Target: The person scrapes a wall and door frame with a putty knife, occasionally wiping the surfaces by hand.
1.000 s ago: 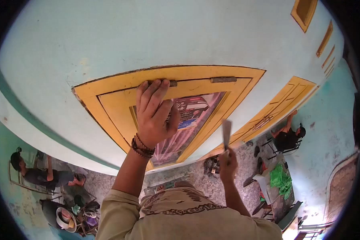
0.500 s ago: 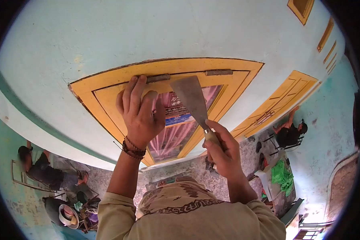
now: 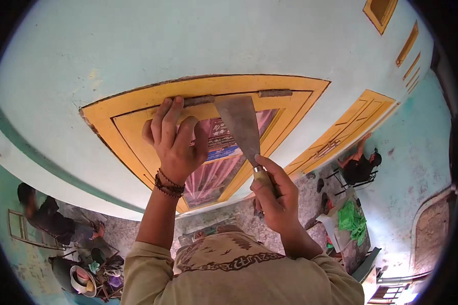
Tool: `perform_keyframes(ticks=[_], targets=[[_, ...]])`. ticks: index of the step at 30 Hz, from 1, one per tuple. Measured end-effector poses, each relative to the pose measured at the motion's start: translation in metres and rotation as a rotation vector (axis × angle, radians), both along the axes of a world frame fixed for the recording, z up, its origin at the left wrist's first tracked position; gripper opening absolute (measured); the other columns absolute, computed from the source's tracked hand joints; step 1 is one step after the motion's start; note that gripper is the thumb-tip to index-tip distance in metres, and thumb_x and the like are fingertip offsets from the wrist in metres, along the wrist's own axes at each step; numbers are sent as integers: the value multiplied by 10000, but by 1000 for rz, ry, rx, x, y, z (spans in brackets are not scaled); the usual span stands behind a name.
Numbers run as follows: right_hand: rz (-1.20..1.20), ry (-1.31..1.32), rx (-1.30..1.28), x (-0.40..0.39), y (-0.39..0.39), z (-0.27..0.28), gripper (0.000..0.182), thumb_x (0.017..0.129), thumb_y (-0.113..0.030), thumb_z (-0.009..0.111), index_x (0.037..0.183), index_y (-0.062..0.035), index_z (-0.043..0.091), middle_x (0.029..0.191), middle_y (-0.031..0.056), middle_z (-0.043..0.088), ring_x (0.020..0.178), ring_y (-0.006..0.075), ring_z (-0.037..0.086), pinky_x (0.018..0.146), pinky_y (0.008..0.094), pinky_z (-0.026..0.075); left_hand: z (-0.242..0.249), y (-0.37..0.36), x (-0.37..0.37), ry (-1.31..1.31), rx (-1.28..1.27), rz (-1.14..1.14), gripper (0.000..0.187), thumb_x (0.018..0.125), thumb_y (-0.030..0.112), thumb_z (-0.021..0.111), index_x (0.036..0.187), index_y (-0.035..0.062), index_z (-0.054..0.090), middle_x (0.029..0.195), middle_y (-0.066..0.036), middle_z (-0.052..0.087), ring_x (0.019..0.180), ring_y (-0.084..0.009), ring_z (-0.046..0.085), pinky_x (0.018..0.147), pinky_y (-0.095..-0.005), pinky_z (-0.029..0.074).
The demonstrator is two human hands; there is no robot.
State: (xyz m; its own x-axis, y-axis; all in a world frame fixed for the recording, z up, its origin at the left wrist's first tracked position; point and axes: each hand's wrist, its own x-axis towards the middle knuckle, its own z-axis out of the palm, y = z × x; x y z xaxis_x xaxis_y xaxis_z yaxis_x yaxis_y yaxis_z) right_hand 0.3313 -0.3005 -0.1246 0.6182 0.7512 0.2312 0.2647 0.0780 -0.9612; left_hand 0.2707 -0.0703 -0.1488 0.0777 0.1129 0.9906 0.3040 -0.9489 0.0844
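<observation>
My right hand (image 3: 275,195) is wrapped round the handle of a putty knife (image 3: 240,124), whose wide metal blade points up at the yellow window frame (image 3: 295,84). The blade's top edge lies close to the frame's upper part, between two brownish strips, a left one (image 3: 198,100) and a right one (image 3: 275,93). My left hand (image 3: 175,142) rests on the frame with its fingers apart and empty, fingertips beside the left strip. Below the blade, the window glass (image 3: 216,175) shows a pink curtain and printed stickers.
One person (image 3: 359,165) sits by a second yellow window (image 3: 341,129) at the right. Another person (image 3: 51,218) is at the lower left, above a white bucket (image 3: 83,280). A green plastic bag (image 3: 352,221) lies on a table at the lower right.
The view has shifted slightly, so the wall openings and right-hand window appear further left. The knife and my right hand appear a little further left; both hands keep their poses.
</observation>
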Motion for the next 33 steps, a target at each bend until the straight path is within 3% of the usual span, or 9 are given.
perform_keyframes(ticks=[10,16,24,30,33], targets=[[-26,-31,11,0,5,3,401,937,-44,577,1321,36,495,857,9,575,733,44,470,655,207,402,-1,7,3,-39,30,-9,169,689,52,686,833,121,631,1250,-80,625,1191,-274,547,924,-398,317],[-70,-51,14,5,4,7,393,939,-42,572,1318,32,501,881,38,607,716,48,490,635,210,411,-5,13,5,-63,60,-25,160,690,55,671,832,117,631,1246,-72,632,1187,-262,553,933,-394,317],[-72,-222,-25,4,11,-8,376,937,-32,564,1302,34,504,785,46,586,643,50,490,578,228,412,-5,10,3,-57,32,-47,188,661,22,657,827,109,642,1217,-100,643,1162,-287,561,975,-388,328],[-91,-212,8,3,15,-16,379,933,-49,589,1296,35,515,806,60,602,670,72,522,604,231,431,0,6,-1,-10,27,-26,165,681,55,685,830,102,634,1241,-96,625,1186,-283,552,935,-405,318],[-70,-294,38,5,12,-26,381,929,-56,602,1291,36,523,848,84,620,701,83,534,621,240,444,3,-3,-8,85,-51,8,206,669,33,676,863,98,660,1296,-124,598,1233,-308,527,975,-397,315]])
